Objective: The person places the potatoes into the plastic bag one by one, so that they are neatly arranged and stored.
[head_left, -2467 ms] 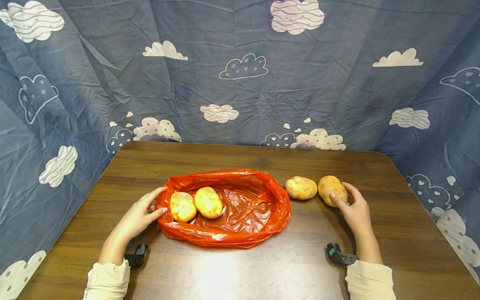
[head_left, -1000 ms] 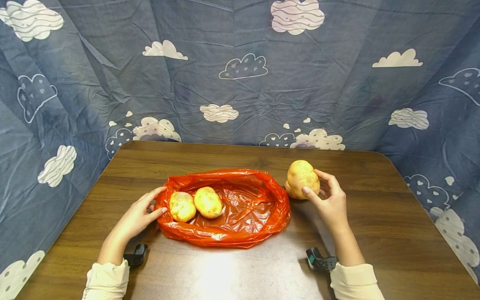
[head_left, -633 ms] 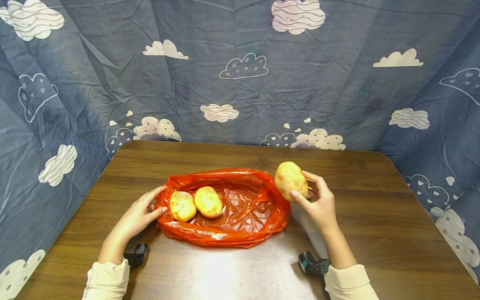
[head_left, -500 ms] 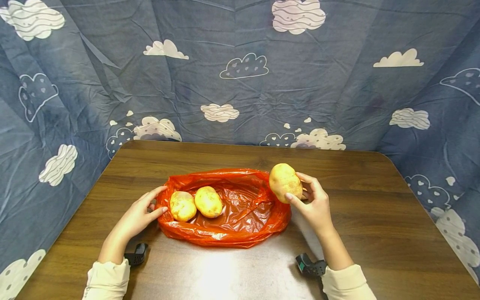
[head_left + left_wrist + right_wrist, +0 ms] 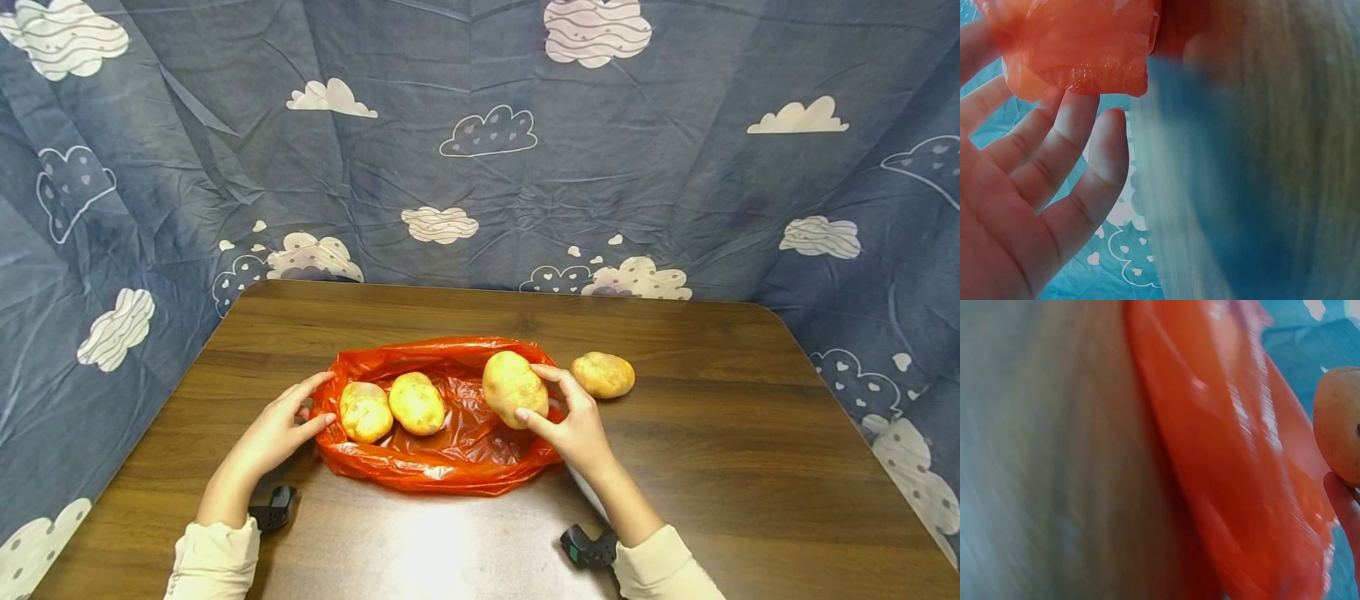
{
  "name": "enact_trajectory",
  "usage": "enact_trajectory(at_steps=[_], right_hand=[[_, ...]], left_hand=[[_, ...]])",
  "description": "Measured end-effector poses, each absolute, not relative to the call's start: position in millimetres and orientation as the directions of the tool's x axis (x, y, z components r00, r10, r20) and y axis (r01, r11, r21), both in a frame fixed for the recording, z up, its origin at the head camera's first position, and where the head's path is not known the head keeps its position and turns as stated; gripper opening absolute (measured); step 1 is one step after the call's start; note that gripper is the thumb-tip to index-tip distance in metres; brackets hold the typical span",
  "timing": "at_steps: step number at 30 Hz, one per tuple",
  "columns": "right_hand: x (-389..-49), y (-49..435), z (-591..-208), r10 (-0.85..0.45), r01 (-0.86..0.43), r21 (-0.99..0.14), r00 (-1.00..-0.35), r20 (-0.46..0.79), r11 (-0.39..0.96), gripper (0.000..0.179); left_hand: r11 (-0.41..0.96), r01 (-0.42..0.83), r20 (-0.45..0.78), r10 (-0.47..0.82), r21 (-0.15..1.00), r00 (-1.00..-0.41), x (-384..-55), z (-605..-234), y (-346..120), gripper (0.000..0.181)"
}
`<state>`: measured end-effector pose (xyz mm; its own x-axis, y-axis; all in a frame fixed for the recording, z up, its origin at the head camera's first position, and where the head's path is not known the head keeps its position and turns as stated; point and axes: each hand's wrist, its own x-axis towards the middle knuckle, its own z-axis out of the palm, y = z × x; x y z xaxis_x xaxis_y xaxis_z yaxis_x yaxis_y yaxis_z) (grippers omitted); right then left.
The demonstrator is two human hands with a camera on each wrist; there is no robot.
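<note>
An orange-red plastic bag [image 5: 420,475] lies spread wide on the table, with two potatoes [image 5: 365,412] [image 5: 417,404] inside at its left. My left hand [image 5: 273,433] touches the bag's left end; in the left wrist view its fingers [image 5: 1107,150] are fairly straight against the plastic. My right hand [image 5: 577,425] grips another potato [image 5: 513,390] between thumb and fingers, over the right part of the bag's opening. The right wrist view catches this potato [image 5: 1338,425] only at its edge, beside the bag's side [image 5: 1210,450]. One more potato [image 5: 602,375] rests on the table right of the bag.
The brown wooden table [image 5: 750,433] has a bright glare near its front. Behind it hangs a blue cloth [image 5: 480,183] with a cloud print. A black wrist mount sits on each arm.
My right hand has picked up the rightmost potato from the table and carried it left, past the other loose one, to over the bag. My left hand and the bag stay put.
</note>
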<state>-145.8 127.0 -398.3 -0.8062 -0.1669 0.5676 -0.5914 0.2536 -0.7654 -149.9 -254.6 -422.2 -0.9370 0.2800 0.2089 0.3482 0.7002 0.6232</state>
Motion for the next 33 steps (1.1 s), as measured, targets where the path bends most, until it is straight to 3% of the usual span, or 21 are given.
enact_trajectory(at_steps=[14,33], right_hand=[[-152,101,-407,-0.222,-0.467,-0.864,-0.877,0.426,0.188,0.05],[-166,81,-423,-0.248,-0.359,-0.917,-0.917,0.312,0.174,0.048]], left_hand=[[0.697,0.364,0.222,0.289,0.618,-0.931,-152,-422,-254,0.054],[0.693,0.348,0.207,0.281,0.631,-0.937,-151,-422,-255,0.054]])
